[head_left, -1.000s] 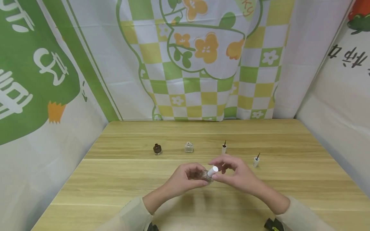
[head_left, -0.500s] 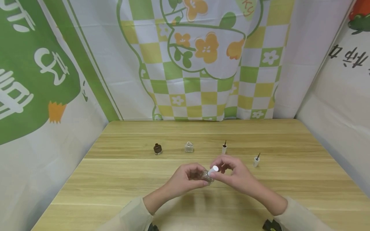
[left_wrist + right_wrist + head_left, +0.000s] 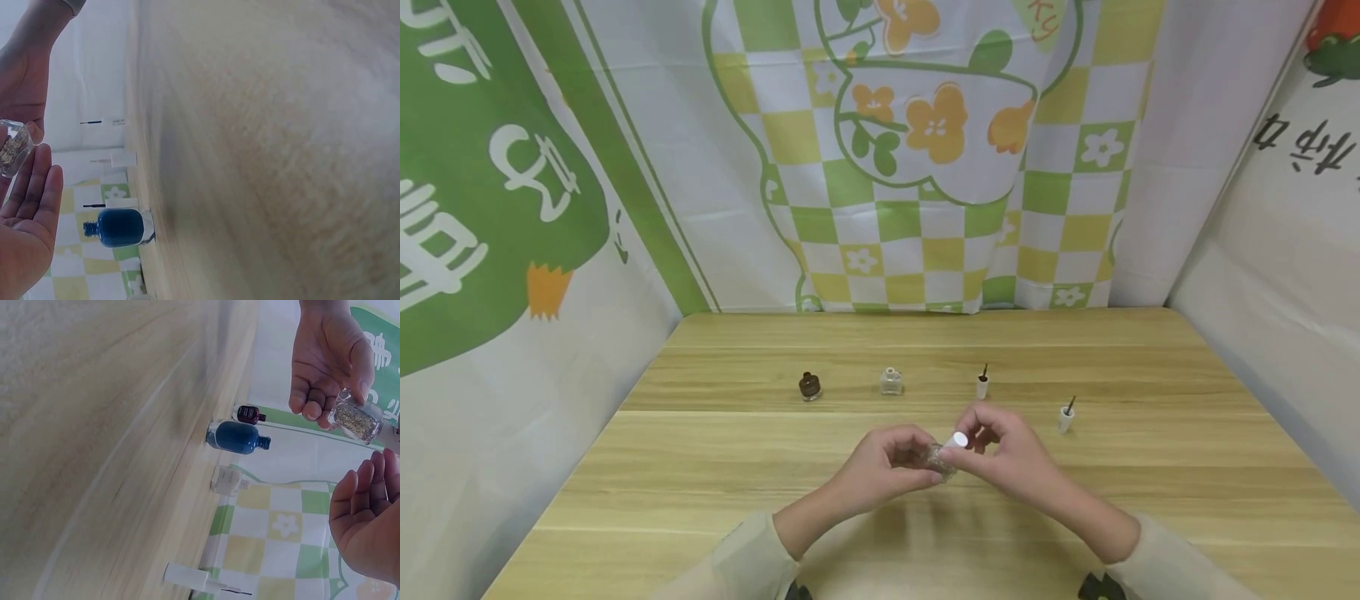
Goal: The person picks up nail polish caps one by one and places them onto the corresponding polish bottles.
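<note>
My left hand (image 3: 880,471) grips a clear glass nail polish bottle (image 3: 357,422) with gold glitter inside, tilted and held above the table. Its white cap (image 3: 956,442) points up and to the right. My right hand (image 3: 1015,454) pinches this cap between thumb and fingers. Beyond the hands, a blue nail polish bottle (image 3: 122,227) stands uncapped; the hands hide it in the head view. A dark brown nail polish bottle (image 3: 809,386) and a clear one (image 3: 891,382), both uncapped, stand farther back.
Two white caps stand brush-up on the right: a farther brush cap (image 3: 982,387) and a nearer brush cap (image 3: 1066,418). Another brush cap (image 3: 122,159), with a pale brush, shows in the left wrist view. Printed curtains surround the wooden table (image 3: 700,475).
My right fingers have shifted slightly around the white cap, and the thumb now covers more of its side. Bottle and cap have drifted a little to the right.
</note>
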`<state>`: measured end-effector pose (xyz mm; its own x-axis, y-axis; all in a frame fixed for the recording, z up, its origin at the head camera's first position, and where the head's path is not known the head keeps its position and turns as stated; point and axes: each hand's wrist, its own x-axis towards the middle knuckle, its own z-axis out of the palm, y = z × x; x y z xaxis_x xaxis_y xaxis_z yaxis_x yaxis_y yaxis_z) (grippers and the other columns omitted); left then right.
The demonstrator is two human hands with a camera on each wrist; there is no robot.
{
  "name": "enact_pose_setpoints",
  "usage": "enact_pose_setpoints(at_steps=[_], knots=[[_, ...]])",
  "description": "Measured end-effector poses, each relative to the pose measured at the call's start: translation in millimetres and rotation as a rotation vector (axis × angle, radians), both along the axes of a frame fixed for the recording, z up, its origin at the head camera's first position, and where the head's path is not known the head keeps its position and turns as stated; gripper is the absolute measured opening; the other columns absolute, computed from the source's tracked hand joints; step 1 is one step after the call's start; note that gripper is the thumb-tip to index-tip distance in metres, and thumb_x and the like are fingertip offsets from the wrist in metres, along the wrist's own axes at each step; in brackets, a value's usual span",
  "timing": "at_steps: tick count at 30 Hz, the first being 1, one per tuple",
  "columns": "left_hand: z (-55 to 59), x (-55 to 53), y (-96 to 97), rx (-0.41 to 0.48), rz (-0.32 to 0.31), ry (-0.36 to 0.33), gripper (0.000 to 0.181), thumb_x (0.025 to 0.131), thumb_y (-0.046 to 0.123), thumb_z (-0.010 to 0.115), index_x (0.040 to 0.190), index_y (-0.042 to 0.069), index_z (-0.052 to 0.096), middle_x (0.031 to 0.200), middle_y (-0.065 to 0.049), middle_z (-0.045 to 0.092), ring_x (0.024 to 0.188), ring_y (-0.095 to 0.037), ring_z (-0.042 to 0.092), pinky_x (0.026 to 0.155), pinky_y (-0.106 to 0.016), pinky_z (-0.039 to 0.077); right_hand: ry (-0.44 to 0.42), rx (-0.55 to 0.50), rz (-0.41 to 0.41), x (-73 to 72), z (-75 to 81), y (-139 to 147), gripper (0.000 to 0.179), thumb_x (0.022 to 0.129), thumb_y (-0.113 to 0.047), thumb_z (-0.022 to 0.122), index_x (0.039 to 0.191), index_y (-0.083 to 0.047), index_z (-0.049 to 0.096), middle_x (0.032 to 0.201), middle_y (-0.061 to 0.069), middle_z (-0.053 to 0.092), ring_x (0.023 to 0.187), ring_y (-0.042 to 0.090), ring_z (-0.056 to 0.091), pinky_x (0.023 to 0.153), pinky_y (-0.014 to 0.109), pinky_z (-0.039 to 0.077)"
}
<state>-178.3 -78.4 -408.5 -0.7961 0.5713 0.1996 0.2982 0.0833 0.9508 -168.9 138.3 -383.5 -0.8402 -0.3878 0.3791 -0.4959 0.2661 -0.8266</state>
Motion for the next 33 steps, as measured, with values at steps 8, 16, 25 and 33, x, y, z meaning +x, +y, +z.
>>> enact_pose_setpoints(at_steps=[8,16,25,33], knots=[[2.0,-1.5,-1.8,0.002,0.017,0.000,0.023,0.083,0.006,0.075,0.104,0.004,0.067,0.096,-0.003,0.069,0.085,-0.015,0.064,0.077,-0.031,0.055,0.082,-0.005,0.053,-1.9,0.3,3.6,0.016,0.084,-0.010,0.076,0.098,-0.011,0.067,0.090,-0.004,0.066,0.076,0.014,0.058,0.067,0.029,0.051],[0.6,-1.8,-1.2,0.004,0.009,0.007,0.022,0.083,0.005,0.075,0.103,0.002,0.067,0.095,-0.005,0.068,0.084,-0.015,0.064,0.078,-0.032,0.055,0.075,0.001,0.027,-1.0,1.1,1.7,0.012,0.084,-0.012,0.076,0.089,-0.015,0.065,0.087,-0.004,0.064,0.076,0.014,0.058,0.066,0.029,0.052],[-1.3,-0.7,1.0,-0.019,0.023,0.026,0.023,0.082,0.007,0.077,0.102,0.005,0.067,0.094,-0.002,0.068,0.084,-0.014,0.064,0.077,-0.031,0.055,-0.008,0.015,-0.041,0.9,2.1,-2.0,0.021,0.082,-0.017,0.079,0.081,-0.013,0.058,0.081,-0.001,0.061,0.071,0.016,0.058,0.063,0.030,0.053],[1.5,-0.4,0.0,-0.010,0.034,0.004,0.022,0.082,0.007,0.076,0.103,0.005,0.067,0.094,-0.002,0.068,0.084,-0.016,0.065,0.077,-0.032,0.055,0.028,0.020,-0.036,-0.7,2.9,0.9,0.018,0.082,-0.016,0.079,0.090,-0.012,0.063,0.083,-0.003,0.061,0.075,0.014,0.057,0.066,0.028,0.052]])
